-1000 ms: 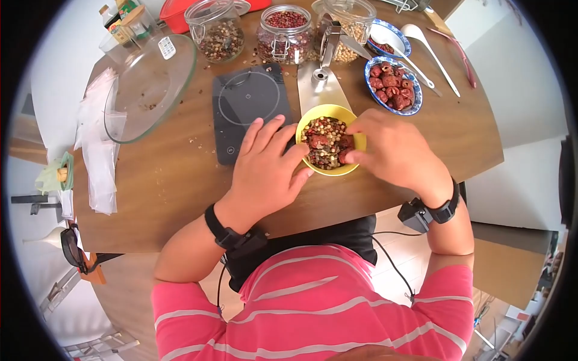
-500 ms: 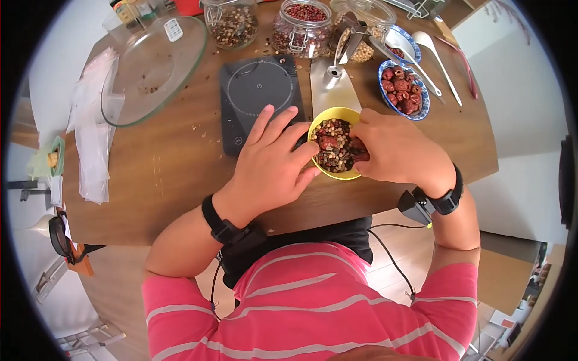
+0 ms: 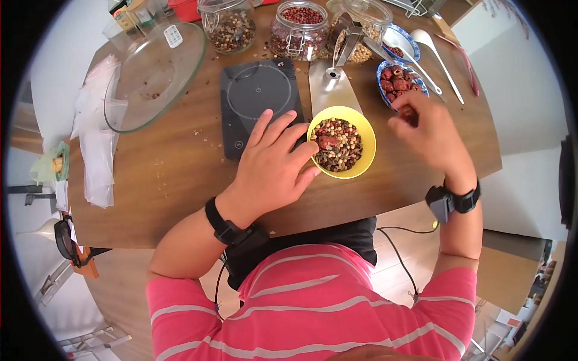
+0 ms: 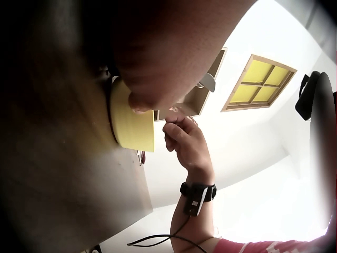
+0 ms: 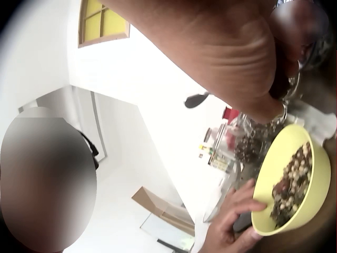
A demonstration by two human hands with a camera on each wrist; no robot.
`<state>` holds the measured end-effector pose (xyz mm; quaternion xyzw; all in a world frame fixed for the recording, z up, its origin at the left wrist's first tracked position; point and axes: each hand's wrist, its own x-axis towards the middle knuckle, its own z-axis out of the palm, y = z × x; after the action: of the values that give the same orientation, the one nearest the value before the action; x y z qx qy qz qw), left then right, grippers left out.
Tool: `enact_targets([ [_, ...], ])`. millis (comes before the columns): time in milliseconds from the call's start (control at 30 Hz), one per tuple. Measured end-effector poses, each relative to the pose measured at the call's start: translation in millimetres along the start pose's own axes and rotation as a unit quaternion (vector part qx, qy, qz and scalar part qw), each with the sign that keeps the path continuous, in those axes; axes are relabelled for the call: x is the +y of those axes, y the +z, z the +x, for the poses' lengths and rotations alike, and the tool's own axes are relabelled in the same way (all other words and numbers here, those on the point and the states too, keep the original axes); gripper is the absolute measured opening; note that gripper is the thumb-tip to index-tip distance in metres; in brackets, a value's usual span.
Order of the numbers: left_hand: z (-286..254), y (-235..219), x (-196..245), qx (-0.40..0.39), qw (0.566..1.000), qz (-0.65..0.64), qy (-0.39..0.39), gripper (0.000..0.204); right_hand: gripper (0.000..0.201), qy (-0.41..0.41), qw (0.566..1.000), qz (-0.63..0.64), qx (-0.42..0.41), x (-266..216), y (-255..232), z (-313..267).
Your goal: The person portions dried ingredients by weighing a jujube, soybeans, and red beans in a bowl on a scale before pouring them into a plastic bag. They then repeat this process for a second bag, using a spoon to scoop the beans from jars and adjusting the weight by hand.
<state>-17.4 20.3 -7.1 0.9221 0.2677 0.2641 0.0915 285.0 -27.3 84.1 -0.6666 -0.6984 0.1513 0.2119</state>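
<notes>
In the head view a yellow bowl (image 3: pixel 372 144) holds mixed peppercorns and dried spices, with one wrinkled red date (image 3: pixel 328 142) on top. My left hand (image 3: pixel 268 159) rests at its left side, fingers spread, index fingertip over the rim and thumb against the outside. To the right, my right hand (image 3: pixel 436 132) pinches a dark red dried date (image 3: pixel 410 115), partly hidden by the fingers. That hand is just in front of a blue-patterned bowl (image 3: pixel 383 96) filled with dried red dates. In the right wrist view the yellow bowl (image 5: pixel 274 158) appears below that hand.
Behind the hands lie a black scale (image 3: pixel 259 90) and a metal stand (image 3: pixel 331 96). Glass jars of spices, one with red peppercorns (image 3: pixel 301 36), line the back. A glass lid (image 3: pixel 156 78) and plastic bags (image 3: pixel 96 144) lie left; a white spoon (image 3: pixel 439 63) lies right.
My right hand has lifted out of the yellow bowl with a dried date and moved right to the date bowl. One date fewer shows in the yellow bowl. The left hand stays at the rim.
</notes>
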Motion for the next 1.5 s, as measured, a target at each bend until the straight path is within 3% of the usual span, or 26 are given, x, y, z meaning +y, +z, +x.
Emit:
enact_targets([
  [67, 1.2, 1.2, -0.8, 0.013, 1.0, 0.0, -0.001, 0.035, 0.023, 0.018, 0.998, -0.029, 0.044, 16.2, -9.5, 7.0],
  [133, 2.0, 4.0, -1.3, 0.015, 1.0, 0.0, -0.004, 0.036, 0.025, 0.138, 0.987, -0.068, 0.041, 26.0, -18.5, 14.8],
  [367, 5.8, 6.9, -1.3, 0.026, 0.999, 0.008, -0.026, 0.038, 0.034, 0.08, 0.986, -0.102, 0.105, 66.7, -12.2, 26.0],
  [867, 13.9, 15.9, -6.4, 0.044, 0.997, 0.032, -0.055, 0.048, 0.047, 0.087, 0.985, -0.101, 0.114, 62.6, 4.1, 30.9],
  [933, 15.0, 17.0, -7.4, 0.052, 0.996, 0.029, -0.061, 0.049, 0.039, 0.043, 0.953, -0.197, 0.226, 50.8, 7.6, 26.9],
  [967, 14.9, 16.8, -8.3, 0.06, 0.996, 0.024, -0.063, 0.051, 0.039, 0.038, 0.954, -0.195, 0.225, 42.5, 10.8, 24.4],
  [1033, 11.9, 6.8, -14.5, 0.054, 0.996, 0.017, -0.074, 0.062, 0.031, 0.041, 0.969, -0.043, 0.24, 8.2, 22.9, 19.1],
  [1067, 9.6, -1.6, -18.3, 0.038, 0.995, 0.019, -0.091, 0.068, 0.026, 0.021, 0.974, -0.019, 0.225, -8.3, 32.9, 14.3],
  [1133, 3.6, -17.7, -28.6, -0.028, 0.991, 0.03, -0.125, 0.087, 0.04, -0.101, 0.972, -0.051, 0.207, -24.1, 46.6, 5.9],
  [1167, 1.3, -20.3, -33.9, -0.029, 0.991, 0.031, -0.124, 0.087, 0.049, -0.148, 0.97, -0.064, 0.182, -31.9, 49.4, 2.8],
  [1233, -3.2, -20.6, -42.5, -0.081, 0.986, 0.058, -0.134, 0.092, 0.059, -0.155, 0.973, -0.042, 0.163, -38.4, 58.9, -2.8],
  [1367, -4.1, -13.3, -45.9, -0.106, 0.983, 0.082, -0.129, 0.094, 0.08, -0.182, 0.977, -0.054, 0.102, -37.8, 74.5, -6.0],
  [1500, -5.6, -9.4, -42.1, -0.113, 0.978, 0.106, -0.139, 0.09, 0.079, -0.213, 0.974, -0.037, 0.07, -42.6, 80.0, 5.7],
])
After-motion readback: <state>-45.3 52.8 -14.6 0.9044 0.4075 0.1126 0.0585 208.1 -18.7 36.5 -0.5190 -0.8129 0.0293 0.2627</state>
